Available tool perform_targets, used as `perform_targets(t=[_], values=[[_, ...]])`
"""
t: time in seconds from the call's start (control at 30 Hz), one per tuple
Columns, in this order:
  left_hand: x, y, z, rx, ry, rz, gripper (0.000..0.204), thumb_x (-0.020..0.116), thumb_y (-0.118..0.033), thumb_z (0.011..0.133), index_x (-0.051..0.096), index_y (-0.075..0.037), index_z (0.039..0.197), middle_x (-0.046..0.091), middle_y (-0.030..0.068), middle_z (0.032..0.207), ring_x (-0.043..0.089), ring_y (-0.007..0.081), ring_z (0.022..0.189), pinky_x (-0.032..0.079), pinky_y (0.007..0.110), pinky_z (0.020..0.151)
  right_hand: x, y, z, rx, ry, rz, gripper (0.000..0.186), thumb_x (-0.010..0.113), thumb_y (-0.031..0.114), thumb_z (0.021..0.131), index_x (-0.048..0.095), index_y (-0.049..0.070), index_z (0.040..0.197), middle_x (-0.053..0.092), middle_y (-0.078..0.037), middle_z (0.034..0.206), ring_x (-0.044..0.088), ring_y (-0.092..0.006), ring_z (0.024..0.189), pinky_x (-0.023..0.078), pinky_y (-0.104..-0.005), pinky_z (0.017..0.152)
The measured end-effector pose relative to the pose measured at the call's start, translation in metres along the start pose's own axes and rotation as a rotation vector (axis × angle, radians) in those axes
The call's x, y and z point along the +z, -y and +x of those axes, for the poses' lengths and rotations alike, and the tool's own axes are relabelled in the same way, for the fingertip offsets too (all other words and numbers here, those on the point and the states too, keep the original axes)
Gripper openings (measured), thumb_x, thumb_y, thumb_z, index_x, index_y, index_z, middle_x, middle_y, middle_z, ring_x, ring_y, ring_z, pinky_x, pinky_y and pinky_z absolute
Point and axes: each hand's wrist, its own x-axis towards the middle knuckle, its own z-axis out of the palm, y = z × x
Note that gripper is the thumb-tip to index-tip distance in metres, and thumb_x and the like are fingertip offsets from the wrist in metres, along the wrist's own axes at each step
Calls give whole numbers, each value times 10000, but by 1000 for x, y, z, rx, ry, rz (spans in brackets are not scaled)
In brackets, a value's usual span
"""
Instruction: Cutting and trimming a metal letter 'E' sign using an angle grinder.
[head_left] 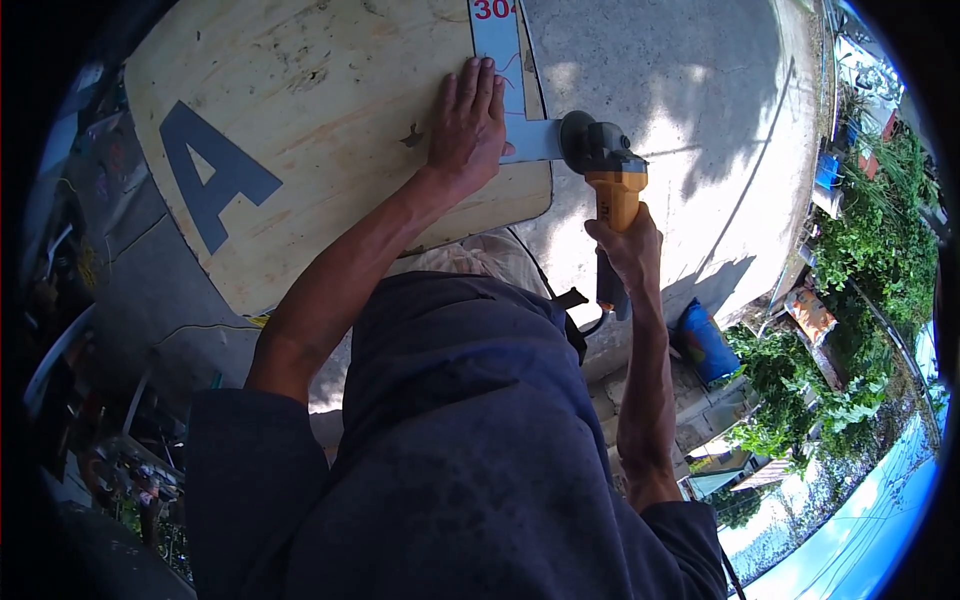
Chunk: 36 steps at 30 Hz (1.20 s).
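Note:
My left hand (469, 125) lies flat, fingers stretched out, over the edge of a pale, flat L-shaped sheet piece (532, 141) with red markings. That piece rests on a wooden board (340, 110), and one arm of it reaches past the board's right edge. My right hand (632, 244) is closed around the handle of a yellow and black angle grinder (612, 185). The grinder's disc (575, 141) is at the outer end of the sheet piece; whether it touches is hard to tell. A dark grey flat cut-out (213, 177) with a triangular opening lies at the board's left.
Sunlit concrete ground (690, 120) spreads beyond the board on the right. A blue sack (707, 342) stands right of my right forearm, near green plants (865, 250). A thin cable (190, 330) runs over the floor at left, beside dark clutter (120, 470).

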Motion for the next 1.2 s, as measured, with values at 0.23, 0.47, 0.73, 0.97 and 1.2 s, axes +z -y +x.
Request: perform_targets(t=[0.23,0.47,0.73,0.97,1.2], values=[[0,-1,1,-5,8,-10,965,813,-433,795,410,103,1489,268,274,1632,194,412,1544,147,558,1248,2,-3,-4,21,2,-25,575,795,287,719,576,-42,1137,719,-202,915,728,-297,789,588,-394,755],[2,0,0,-1,5,-23,953,800,-433,812,404,104,1492,253,279,1637,187,414,1546,137,558,1251,3,-16,-9,35,-7,-3,564,791,284,717,578,-49,1120,717,-208,909,726,-305,786,586,-398,751],[3,0,1,-2,12,-1,968,797,-451,812,395,96,1502,259,267,1639,182,414,1547,128,559,1253,7,-29,-17,51,-20,-5,572,791,300,709,578,-52,1106,717,-215,894,726,-315,784,582,-411,743],[4,1,0,-2,-2,-17,972,802,-443,808,392,102,1500,266,267,1636,188,414,1544,127,561,1253,10,-34,-25,80,-18,-14,586,794,305,705,578,-52,1117,721,-227,914,734,-322,822,583,-427,762],[5,1,-1,-2,-10,-36,965,802,-428,811,389,109,1498,260,268,1637,187,411,1545,130,563,1252,8,-46,-30,105,2,-25,587,797,310,708,581,-45,1123,724,-216,931,730,-313,830,580,-412,774]])
